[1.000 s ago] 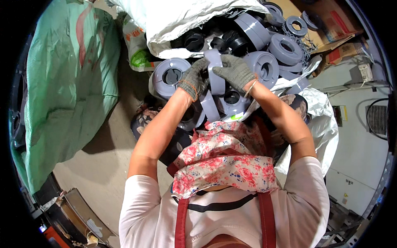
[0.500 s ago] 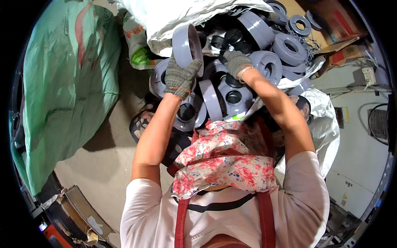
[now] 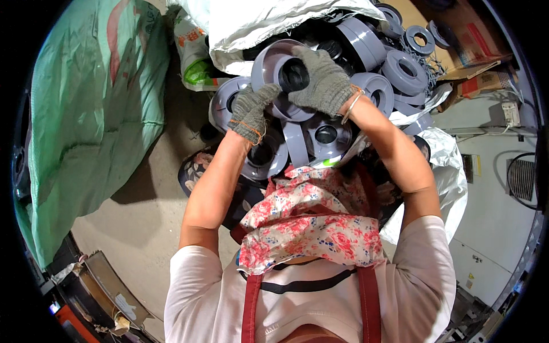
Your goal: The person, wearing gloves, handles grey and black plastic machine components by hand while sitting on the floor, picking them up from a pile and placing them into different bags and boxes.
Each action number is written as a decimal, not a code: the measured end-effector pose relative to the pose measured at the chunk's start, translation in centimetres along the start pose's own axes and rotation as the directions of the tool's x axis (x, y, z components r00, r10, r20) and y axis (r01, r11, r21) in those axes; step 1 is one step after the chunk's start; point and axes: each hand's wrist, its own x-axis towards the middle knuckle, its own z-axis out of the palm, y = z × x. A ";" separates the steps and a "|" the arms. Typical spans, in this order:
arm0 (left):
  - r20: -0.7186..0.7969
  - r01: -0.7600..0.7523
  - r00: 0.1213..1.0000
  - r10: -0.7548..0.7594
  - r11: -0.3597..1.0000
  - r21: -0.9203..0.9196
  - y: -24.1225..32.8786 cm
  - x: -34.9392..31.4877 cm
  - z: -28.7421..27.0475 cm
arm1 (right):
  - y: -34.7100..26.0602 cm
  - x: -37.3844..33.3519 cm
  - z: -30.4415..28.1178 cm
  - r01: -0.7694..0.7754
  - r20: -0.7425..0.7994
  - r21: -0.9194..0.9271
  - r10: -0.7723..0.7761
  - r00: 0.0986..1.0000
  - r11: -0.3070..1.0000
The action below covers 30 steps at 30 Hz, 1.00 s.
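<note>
A grey plastic ring-shaped part (image 3: 264, 64) with a deep rim is tilted toward me above the pile. My left hand (image 3: 251, 111), in a grey knit glove, grips its lower left edge. In the middle of that part sits a black round ring (image 3: 293, 74). My right hand (image 3: 325, 86), gloved the same way, has its fingers and thumb around the black ring; its palm hides the part's right side. Below the hands lie another grey flanged part (image 3: 326, 136) and a grey hoop (image 3: 295, 143) on edge.
Several grey parts (image 3: 405, 70) and black rings (image 3: 329, 48) fill a white sack (image 3: 297, 14) ahead. A large green sack (image 3: 97, 126) stands at left. Cardboard boxes (image 3: 486, 46) are at the far right, above a pale cabinet (image 3: 492, 217). Flowered cloth (image 3: 309, 240) covers my lap.
My right hand has come left from the black rings to the held grey part, with a black ring now at its centre. My left hand has turned the part's face toward me.
</note>
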 end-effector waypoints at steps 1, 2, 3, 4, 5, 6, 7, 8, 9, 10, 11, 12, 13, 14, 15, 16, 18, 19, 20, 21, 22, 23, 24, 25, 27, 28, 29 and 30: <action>-0.006 -0.020 1.000 0.021 0.998 0.062 0.0 -0.1 -0.3 | -0.9 0.1 -0.8 -0.021 0.073 -0.050 0.025 0.997 0.999; -0.001 -0.039 0.999 0.039 0.992 0.120 -0.3 0.1 -0.5 | -1.4 0.2 -1.5 -0.044 0.142 -0.109 0.060 0.988 0.993; 0.004 -0.057 0.998 0.058 0.982 0.178 -0.6 0.3 -0.8 | -0.6 0.3 -0.7 -0.017 0.164 -0.075 0.029 0.986 0.997; 0.048 -0.106 0.994 0.097 0.967 0.231 -0.8 0.5 -1.2 | -0.6 0.1 -0.8 0.049 0.180 -0.104 -0.029 0.983 0.993; 0.089 -0.160 0.986 0.141 0.946 0.281 -0.8 0.4 -2.0 | -1.2 -0.1 -1.3 0.123 0.200 -0.130 -0.096 0.975 0.984; 0.150 -0.224 0.972 0.180 0.905 0.363 -1.0 0.5 -3.0 | -1.6 -0.1 -1.5 0.197 0.224 -0.150 -0.161 0.961 0.969; 0.210 -0.292 0.953 0.219 0.852 0.435 -1.2 0.6 -4.1 | -1.9 0.2 -2.3 0.330 0.332 -0.155 -0.265 0.905 0.931; 0.280 -0.364 0.926 0.253 0.791 0.491 -1.0 0.7 -4.3 | -1.6 0.0 -2.3 0.376 0.320 -0.168 -0.311 0.895 0.911; 0.280 -0.338 0.934 0.223 0.806 0.485 -1.0 0.8 -4.3 | -1.3 -0.2 -2.1 0.422 0.308 -0.182 -0.357 0.882 0.888; 0.247 -0.255 0.956 0.157 0.864 0.435 -1.1 0.7 -4.3 | -1.2 -0.4 -2.1 0.468 0.297 -0.195 -0.402 0.866 0.862; 0.213 -0.167 0.973 0.089 0.910 0.380 -0.7 0.4 -3.7 | -1.1 -0.5 -2.2 0.449 0.309 -0.185 -0.382 0.871 0.874; 0.155 -0.016 0.987 -0.027 0.964 0.267 1.0 -0.9 -1.8 | -1.0 -0.7 -2.4 0.429 0.320 -0.171 -0.362 0.876 0.887; 0.113 0.130 0.983 -0.146 0.982 0.140 2.3 -1.9 -0.3 | -1.0 -0.8 -2.6 0.412 0.331 -0.161 -0.344 0.879 0.897; 0.108 0.155 0.980 -0.168 0.981 0.119 2.8 -2.4 0.3 | -1.0 -0.9 -2.5 0.429 0.328 -0.171 -0.359 0.874 0.887; 0.105 0.181 0.976 -0.191 0.979 0.099 3.1 -2.7 0.7 | -0.8 -1.0 -2.4 0.444 0.326 -0.181 -0.373 0.869 0.878; 0.102 0.206 0.972 -0.213 0.975 0.078 3.2 -2.9 1.1 | -0.8 -1.0 -2.4 0.459 0.323 -0.192 -0.385 0.864 0.868; 0.087 0.165 0.983 -0.162 0.986 -0.031 2.6 -3.2 1.9 | -1.2 -0.7 -2.8 0.361 0.376 -0.143 -0.286 0.881 0.922; 0.077 0.143 0.988 -0.137 0.986 -0.085 2.3 -3.3 2.1 | -1.4 -0.6 -3.0 0.307 0.404 -0.121 -0.236 0.884 0.944; 0.070 0.116 0.991 -0.111 0.990 -0.074 2.1 -3.3 2.1 | -1.5 -0.5 -2.6 0.216 0.327 -0.088 -0.177 0.928 0.972; 0.063 0.090 0.994 -0.086 0.994 -0.063 1.8 -3.2 1.8 | -1.6 -0.4 -2.0 0.126 0.251 -0.047 -0.110 0.962 0.991; 0.056 0.062 0.997 -0.059 0.997 -0.052 1.4 -3.1 1.5 | -1.5 -0.5 -1.4 0.038 0.176 0.001 -0.038 0.984 0.999; 0.100 0.026 0.995 -0.024 0.999 -0.020 1.1 -2.7 0.6 | -1.6 -0.4 -0.9 -0.020 0.117 0.060 0.013 0.993 0.998; 0.100 -0.064 0.994 0.051 0.990 0.123 1.2 -2.6 1.1 | -0.8 0.2 -0.9 -0.072 0.323 0.044 0.054 0.945 0.996; 0.109 -0.152 0.986 0.127 0.953 0.263 1.3 -2.5 1.9 | 0.4 1.2 -0.9 -0.121 0.515 0.018 0.094 0.852 0.993; 0.117 -0.209 0.976 0.183 0.937 0.279 1.2 -2.4 2.2 | 0.8 1.2 -1.0 -0.059 0.517 0.059 0.020 0.856 0.996; 0.124 -0.179 0.981 0.152 0.951 0.253 1.2 -2.1 1.7 | 0.6 0.2 -0.9 0.057 0.321 0.107 -0.089 0.943 0.993; 0.128 -0.149 0.984 0.122 0.963 0.223 1.4 -2.1 1.5 | 0.3 -0.6 -0.9 0.181 0.110 0.128 -0.196 0.975 0.975; 0.133 -0.117 0.987 0.092 0.974 0.194 1.6 -2.2 1.4 | 0.2 -1.0 -0.9 0.304 -0.107 0.123 -0.292 0.950 0.945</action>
